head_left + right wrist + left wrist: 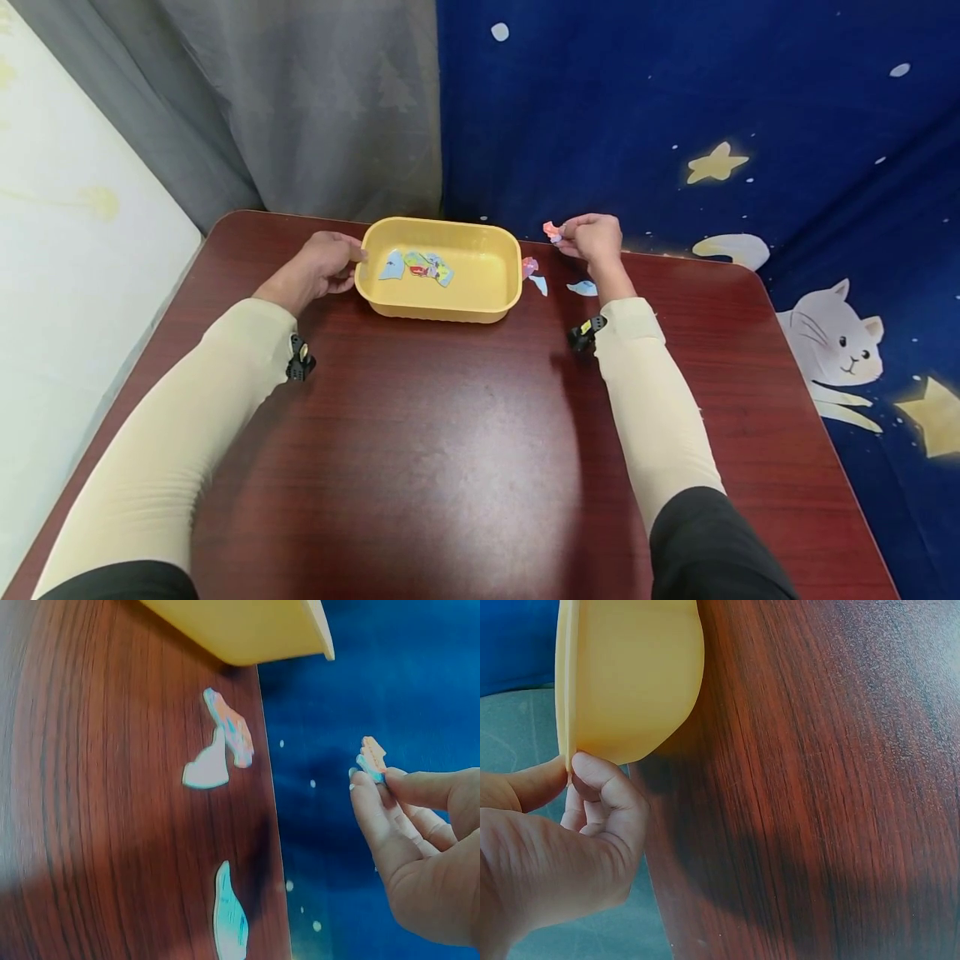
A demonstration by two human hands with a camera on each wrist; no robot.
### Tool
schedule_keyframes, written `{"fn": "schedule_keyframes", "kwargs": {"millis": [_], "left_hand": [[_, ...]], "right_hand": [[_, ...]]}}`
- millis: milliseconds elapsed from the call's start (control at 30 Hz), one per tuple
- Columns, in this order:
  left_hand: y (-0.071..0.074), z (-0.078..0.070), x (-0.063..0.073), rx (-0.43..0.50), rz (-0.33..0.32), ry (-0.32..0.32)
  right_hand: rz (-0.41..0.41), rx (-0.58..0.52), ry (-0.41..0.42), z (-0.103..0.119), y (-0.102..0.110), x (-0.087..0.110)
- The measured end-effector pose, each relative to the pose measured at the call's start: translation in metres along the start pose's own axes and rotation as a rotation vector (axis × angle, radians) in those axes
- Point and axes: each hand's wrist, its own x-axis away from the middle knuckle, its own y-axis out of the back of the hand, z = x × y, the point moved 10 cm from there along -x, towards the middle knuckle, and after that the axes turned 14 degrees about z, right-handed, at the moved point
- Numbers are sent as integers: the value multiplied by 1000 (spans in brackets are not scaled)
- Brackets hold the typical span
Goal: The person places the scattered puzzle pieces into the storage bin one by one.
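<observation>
A yellow plastic tub stands near the table's far edge. My left hand pinches its left rim between thumb and fingers, as the left wrist view shows close up. Several flat printed pieces, like puzzle pieces, lie on the tub's floor. To the right of the tub, my right hand pinches a small orange and light-blue puzzle piece between thumb and fingertips, raised by the far edge. On the table below that hand lie a pinkish piece, a pale piece touching it and a separate light-blue piece.
The dark red wooden table stretches toward me. Behind it hang a grey curtain and a blue curtain with stars and a cat. A white wall rises at the left.
</observation>
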Motion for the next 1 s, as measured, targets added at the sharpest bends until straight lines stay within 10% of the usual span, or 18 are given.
{"fn": "schedule_keyframes", "kwargs": {"millis": [1000], "left_hand": [[1,0,-3,23,-8,-9]], "right_hand": [[173,30,25,33,-88,1]]}}
